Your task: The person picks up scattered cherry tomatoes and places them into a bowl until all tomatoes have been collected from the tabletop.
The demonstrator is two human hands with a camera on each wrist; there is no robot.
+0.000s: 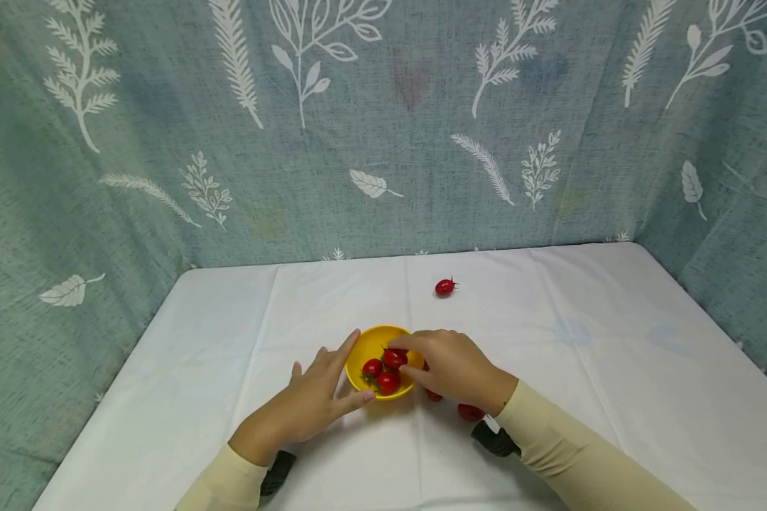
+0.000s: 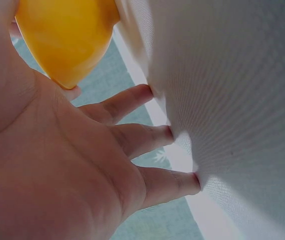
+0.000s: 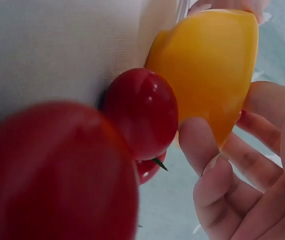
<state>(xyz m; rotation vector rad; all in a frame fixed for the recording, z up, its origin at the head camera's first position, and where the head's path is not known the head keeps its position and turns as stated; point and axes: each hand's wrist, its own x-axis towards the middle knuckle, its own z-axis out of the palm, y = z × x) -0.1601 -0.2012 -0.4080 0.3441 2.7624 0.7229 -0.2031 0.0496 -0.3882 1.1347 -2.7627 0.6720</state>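
Note:
A small yellow bowl [image 1: 366,341] holds several red cherry tomatoes [image 1: 388,383]. At the bowl's left side, my left hand [image 1: 307,401] rests its index finger and thumb against the rim. Its other fingertips touch the tablecloth in the left wrist view, beside the bowl [image 2: 67,40]. Reaching over the right rim, my right hand [image 1: 454,365] pinches a cherry tomato [image 1: 394,358] between thumb and index finger, inside the bowl. In the right wrist view, the remaining fingers [image 3: 212,185] curl outside the bowl wall, which hides the pinched tomato.
Next to the bowl, partly under my right hand, lie more cherry tomatoes [image 1: 433,396], with another near the right wrist [image 1: 470,412]. A single stemmed tomato [image 1: 444,287] sits farther back. A white cloth [image 1: 332,298] covers the table; a leaf-patterned curtain [image 1: 383,142] stands behind.

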